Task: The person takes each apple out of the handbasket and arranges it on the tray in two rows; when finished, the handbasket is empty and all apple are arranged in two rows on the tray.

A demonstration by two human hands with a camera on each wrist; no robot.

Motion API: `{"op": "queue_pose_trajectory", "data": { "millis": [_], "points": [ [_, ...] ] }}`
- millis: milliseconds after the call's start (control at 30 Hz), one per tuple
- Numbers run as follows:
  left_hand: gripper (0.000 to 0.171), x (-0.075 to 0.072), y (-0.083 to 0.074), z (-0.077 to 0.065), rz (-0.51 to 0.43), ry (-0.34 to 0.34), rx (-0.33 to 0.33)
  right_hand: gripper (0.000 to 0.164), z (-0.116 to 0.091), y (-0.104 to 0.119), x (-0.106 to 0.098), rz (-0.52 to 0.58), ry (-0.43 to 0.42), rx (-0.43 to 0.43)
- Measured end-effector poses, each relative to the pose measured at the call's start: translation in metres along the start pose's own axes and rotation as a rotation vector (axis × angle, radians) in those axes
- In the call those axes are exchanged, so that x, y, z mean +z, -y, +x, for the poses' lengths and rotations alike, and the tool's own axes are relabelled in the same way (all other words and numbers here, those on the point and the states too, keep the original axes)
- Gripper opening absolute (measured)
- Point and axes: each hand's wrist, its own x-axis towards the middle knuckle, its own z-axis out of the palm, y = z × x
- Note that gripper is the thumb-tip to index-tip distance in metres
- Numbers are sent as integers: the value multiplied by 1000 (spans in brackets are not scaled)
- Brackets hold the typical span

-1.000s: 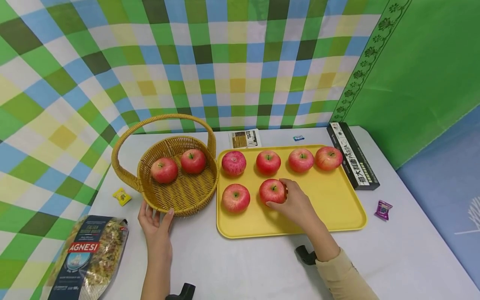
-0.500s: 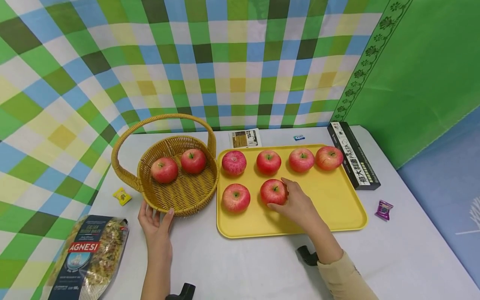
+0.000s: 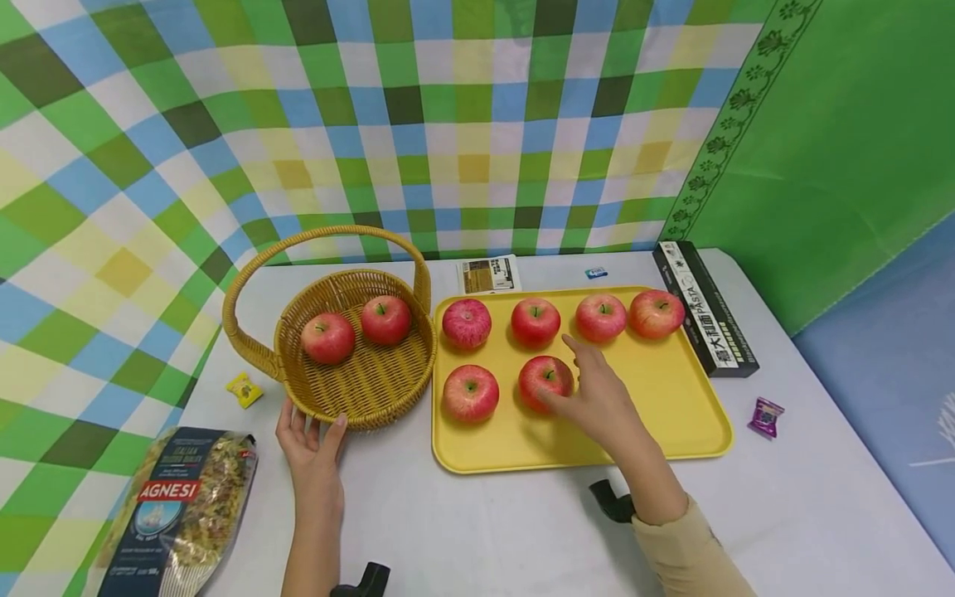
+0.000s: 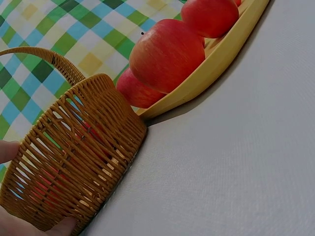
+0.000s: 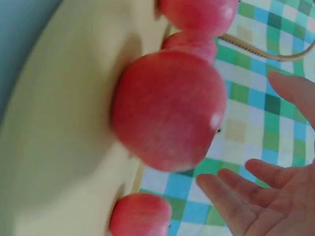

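Observation:
A woven wicker basket (image 3: 358,398) with a tall handle holds two red apples, an apple (image 3: 328,338) at left and an apple (image 3: 385,320) at right. My left hand (image 3: 309,454) holds the basket at its near side, thumb and fingers apart on the wicker. To the right lies a yellow tray (image 3: 642,414) with several apples in two rows. My right hand (image 3: 603,408) is spread over the tray, just beside the front-row apple (image 3: 543,377). In the right wrist view, its fingers (image 5: 224,196) stand apart from the nearest apple (image 5: 170,110).
A black pasta box (image 3: 705,311) stands against the tray's right end. A purple wrapped sweet (image 3: 765,417) lies beyond it. At left are a yellow wrapped sweet (image 3: 243,390) and a pasta bag (image 3: 175,506). A card (image 3: 488,275) and a small blue packet (image 3: 596,272) lie behind the tray.
My right hand has let go of the front-row apple; its fingers have spread and drawn off it. The apple stays on the tray. My left hand and the basket have not visibly moved.

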Motion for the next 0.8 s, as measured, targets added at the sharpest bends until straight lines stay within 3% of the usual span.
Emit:
{"op": "queue_pose_trajectory", "data": {
  "millis": [267,500,667,800],
  "points": [
    [85,0,1,0,-3,0,-3,90,12,35,8,91,2,-44],
    [86,0,1,0,-6,-2,-8,86,30,68,32,240,113,-116],
    [87,0,1,0,5,-5,-18,86,42,97,49,241,170,-136],
    [86,0,0,0,9,-4,-21,85,55,116,66,272,215,-199]
  ]
}}
